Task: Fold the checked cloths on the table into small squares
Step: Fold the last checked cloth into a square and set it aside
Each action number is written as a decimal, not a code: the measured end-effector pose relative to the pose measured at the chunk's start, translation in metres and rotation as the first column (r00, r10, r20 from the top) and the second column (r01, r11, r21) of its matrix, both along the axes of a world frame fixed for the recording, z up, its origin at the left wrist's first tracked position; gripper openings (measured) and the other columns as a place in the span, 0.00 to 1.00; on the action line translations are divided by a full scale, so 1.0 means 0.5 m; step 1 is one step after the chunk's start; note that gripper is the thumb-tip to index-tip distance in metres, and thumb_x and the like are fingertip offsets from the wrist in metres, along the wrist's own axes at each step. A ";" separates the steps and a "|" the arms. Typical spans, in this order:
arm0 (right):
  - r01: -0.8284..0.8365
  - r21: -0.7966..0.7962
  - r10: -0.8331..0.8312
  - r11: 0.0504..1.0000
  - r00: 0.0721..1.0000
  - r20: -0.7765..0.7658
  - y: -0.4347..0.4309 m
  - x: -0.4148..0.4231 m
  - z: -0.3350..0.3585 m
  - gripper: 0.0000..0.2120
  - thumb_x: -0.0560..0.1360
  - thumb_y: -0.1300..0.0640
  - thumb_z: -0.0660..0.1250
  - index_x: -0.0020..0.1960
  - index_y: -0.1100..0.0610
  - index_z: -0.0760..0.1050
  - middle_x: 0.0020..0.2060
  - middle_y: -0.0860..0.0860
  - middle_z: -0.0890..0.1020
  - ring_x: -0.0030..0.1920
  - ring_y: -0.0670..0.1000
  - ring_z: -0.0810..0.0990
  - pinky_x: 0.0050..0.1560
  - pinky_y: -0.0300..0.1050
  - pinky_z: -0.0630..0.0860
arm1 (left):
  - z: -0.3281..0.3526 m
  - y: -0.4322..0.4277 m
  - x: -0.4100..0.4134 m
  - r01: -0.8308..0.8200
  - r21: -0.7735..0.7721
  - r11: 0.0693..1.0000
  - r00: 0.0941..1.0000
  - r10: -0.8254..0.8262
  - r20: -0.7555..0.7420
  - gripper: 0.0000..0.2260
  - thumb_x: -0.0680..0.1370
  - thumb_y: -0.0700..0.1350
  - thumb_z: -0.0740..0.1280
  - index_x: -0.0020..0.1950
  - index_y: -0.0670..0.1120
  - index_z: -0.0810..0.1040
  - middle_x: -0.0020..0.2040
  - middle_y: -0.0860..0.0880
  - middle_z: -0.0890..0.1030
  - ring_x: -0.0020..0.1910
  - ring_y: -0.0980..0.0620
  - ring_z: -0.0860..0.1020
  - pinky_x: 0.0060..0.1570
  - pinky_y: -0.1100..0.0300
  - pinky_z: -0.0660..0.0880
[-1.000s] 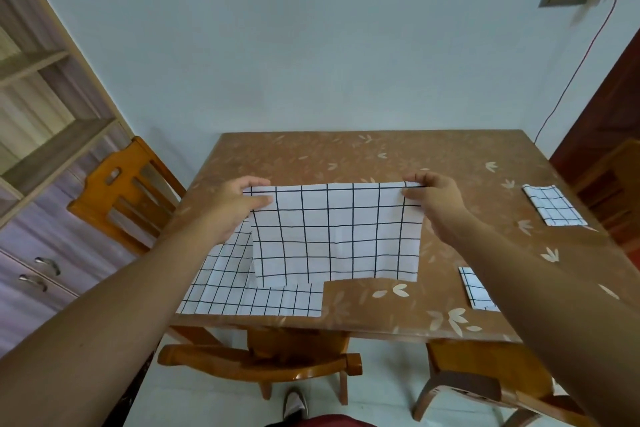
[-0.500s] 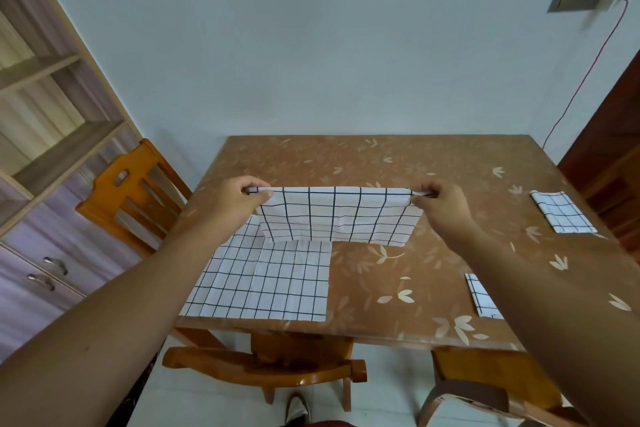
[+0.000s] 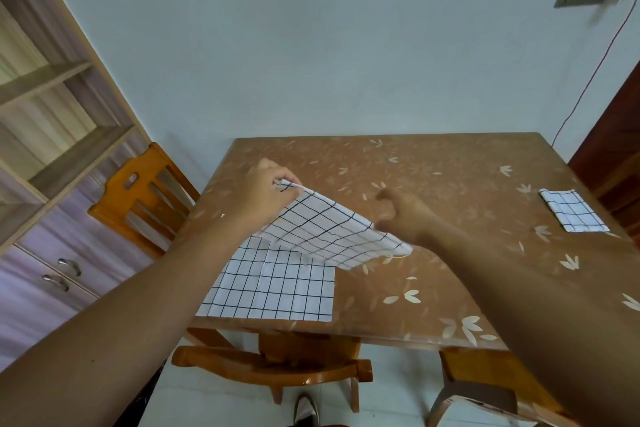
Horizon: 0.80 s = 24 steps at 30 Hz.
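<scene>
Head view: left hand pinches the lifted checked cloth by a corner above the flat cloth. Right hand, beside the lifted cloth, has fingers loose, gripping nothing.

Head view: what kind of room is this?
Probably a home dining room: a floral-topped table with wooden chairs pulled up, plus a shelf-and-drawer cabinet against the plain wall.
</scene>
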State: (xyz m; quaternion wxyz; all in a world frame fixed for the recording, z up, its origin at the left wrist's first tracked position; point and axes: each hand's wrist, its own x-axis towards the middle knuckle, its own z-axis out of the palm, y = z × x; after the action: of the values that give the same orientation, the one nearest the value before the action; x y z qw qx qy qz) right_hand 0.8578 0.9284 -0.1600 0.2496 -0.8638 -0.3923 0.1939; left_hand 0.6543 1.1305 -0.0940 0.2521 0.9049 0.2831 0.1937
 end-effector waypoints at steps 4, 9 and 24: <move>-0.223 0.171 0.237 0.960 0.969 -0.064 0.080 -0.096 0.022 0.26 0.77 0.48 0.70 0.74 0.46 0.69 0.66 0.50 0.79 0.64 0.53 0.77 0.62 0.50 0.73 | 0.019 -0.021 0.027 0.086 0.005 0.996 0.996 -0.086 0.034 0.07 0.73 0.46 0.78 0.42 0.57 0.83 0.53 0.57 0.72 0.61 0.53 0.70 0.69 0.55 0.66; -0.240 0.300 0.245 0.923 0.969 0.019 0.123 -0.148 0.039 0.10 0.83 0.53 0.62 0.50 0.57 0.77 0.32 0.48 0.75 0.34 0.49 0.73 0.38 0.47 0.68 | 0.037 -0.027 -0.011 0.093 0.128 0.987 0.995 -0.089 -0.033 0.08 0.73 0.50 0.78 0.41 0.60 0.81 0.62 0.60 0.71 0.69 0.55 0.65 0.72 0.48 0.60; -0.334 0.100 0.341 0.937 0.937 -0.070 0.170 -0.165 0.022 0.18 0.85 0.52 0.58 0.39 0.55 0.70 0.35 0.52 0.75 0.37 0.51 0.74 0.41 0.49 0.70 | 0.045 0.072 -0.120 0.023 0.036 0.999 0.984 -0.029 0.178 0.02 0.81 0.46 0.70 0.49 0.50 0.82 0.39 0.44 0.77 0.34 0.56 0.67 0.38 0.58 0.68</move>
State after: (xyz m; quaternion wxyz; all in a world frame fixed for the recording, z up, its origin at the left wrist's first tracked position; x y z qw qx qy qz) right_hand 0.7751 1.0132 -0.1492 0.2663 -0.7629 -0.5317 0.2536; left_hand 0.5941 1.1665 -0.0714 0.2637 0.8917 0.2440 0.2754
